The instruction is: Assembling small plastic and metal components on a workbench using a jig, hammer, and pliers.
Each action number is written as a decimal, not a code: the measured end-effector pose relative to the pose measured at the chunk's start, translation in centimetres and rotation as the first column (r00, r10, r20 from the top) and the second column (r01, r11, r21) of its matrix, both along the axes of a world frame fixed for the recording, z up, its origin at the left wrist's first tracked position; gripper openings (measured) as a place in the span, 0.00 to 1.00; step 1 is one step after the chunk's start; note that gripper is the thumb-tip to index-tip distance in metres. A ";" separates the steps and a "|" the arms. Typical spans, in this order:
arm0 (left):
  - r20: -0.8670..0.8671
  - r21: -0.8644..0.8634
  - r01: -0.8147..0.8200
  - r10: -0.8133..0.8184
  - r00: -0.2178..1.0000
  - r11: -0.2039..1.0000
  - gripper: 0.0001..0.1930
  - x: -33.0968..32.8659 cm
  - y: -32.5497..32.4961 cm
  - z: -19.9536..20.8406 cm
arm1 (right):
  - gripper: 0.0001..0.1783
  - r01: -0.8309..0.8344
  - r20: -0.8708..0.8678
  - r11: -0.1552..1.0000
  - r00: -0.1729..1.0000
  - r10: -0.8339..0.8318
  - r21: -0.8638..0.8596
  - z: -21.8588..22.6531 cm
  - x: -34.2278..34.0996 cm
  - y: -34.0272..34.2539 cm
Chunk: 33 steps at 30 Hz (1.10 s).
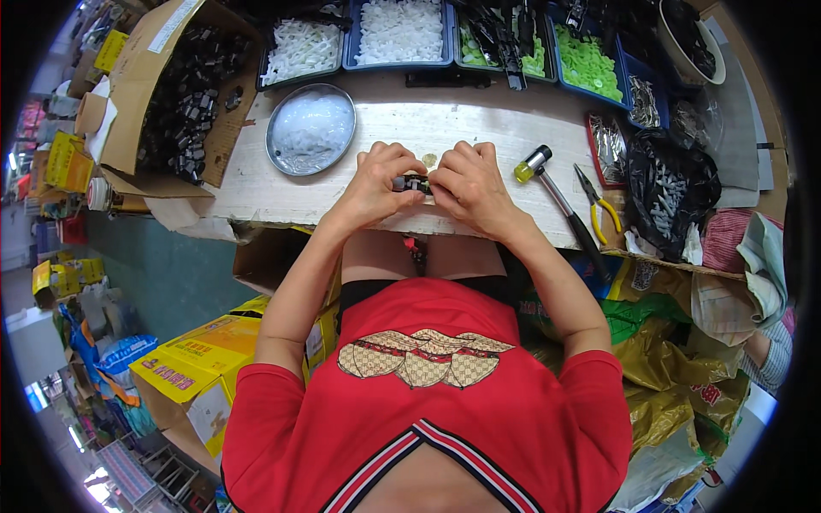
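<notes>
Both of my hands meet near the front edge of the white worktable (256, 198). Between them is a small black part (414, 184), with a hint of green at its right end. My left hand (378, 181) is closed on its left side, thumb and fingers pinching. On the other end, my right hand (473, 186) is closed too, its fingertips covering much of the part. What exactly the part is, I cannot make out. Beyond my left hand sits a round metal dish (312, 128) of whitish, translucent grease.
A cardboard box (128, 141) of black parts stands left. Blue trays hold white pieces (400, 32) and green pieces (588, 64) at the back. Right lie a hammer (560, 201), yellow-handled pliers (599, 205), a red tray (605, 147) of metal pins and a black bag (650, 184).
</notes>
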<state>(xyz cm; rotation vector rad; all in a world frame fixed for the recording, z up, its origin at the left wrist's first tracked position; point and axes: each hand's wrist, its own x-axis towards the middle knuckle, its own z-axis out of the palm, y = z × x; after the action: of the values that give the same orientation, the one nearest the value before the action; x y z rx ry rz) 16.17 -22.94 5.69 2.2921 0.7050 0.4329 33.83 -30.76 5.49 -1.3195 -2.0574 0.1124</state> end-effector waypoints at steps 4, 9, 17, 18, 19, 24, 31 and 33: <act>-0.019 0.011 -0.010 0.010 1.000 1.000 0.15 -0.2 -0.2 0.1 | 0.06 -0.052 0.054 0.997 0.997 0.055 -0.052 0.0 0.0 0.2; -0.024 0.017 -0.014 0.015 1.000 1.000 0.15 0.0 -0.1 -0.1 | 0.08 -0.068 0.050 0.989 0.996 0.075 -0.130 0.1 0.5 0.1; -0.095 0.088 0.011 -0.002 0.996 0.996 0.11 1.0 0.1 0.9 | 0.09 -0.027 -0.029 0.981 0.999 0.022 -0.191 0.1 1.3 -0.6; -0.134 0.165 0.062 -0.040 0.990 0.984 0.11 1.3 0.1 1.2 | 0.09 -0.002 -0.048 0.983 0.999 -0.007 -0.183 0.3 1.6 -0.9; -0.172 0.241 0.120 -0.079 0.982 0.963 0.11 1.6 0.2 1.7 | 0.09 0.016 -0.042 0.984 0.999 -0.024 -0.178 0.5 2.1 -1.1; -0.207 0.323 0.283 -0.225 0.952 0.903 0.11 6.1 1.6 5.2 | 0.07 0.257 -0.066 0.957 0.961 -0.267 -0.134 1.3 8.0 -2.5; -0.227 0.640 0.325 -0.233 0.946 0.696 0.05 24.9 5.6 5.8 | 0.05 0.747 0.214 0.660 0.659 -0.721 -0.075 1.4 17.8 -6.1; -0.268 0.667 0.345 -0.218 0.938 0.660 0.07 28.0 6.6 4.9 | 0.06 0.794 0.313 0.602 0.595 -0.741 -0.086 1.0 19.6 -6.6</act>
<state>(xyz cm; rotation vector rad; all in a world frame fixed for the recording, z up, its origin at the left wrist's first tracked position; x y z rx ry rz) 44.16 -16.29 10.58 3.1472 0.2364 0.4090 53.39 -37.32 6.48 -2.3726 -1.4753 -0.2442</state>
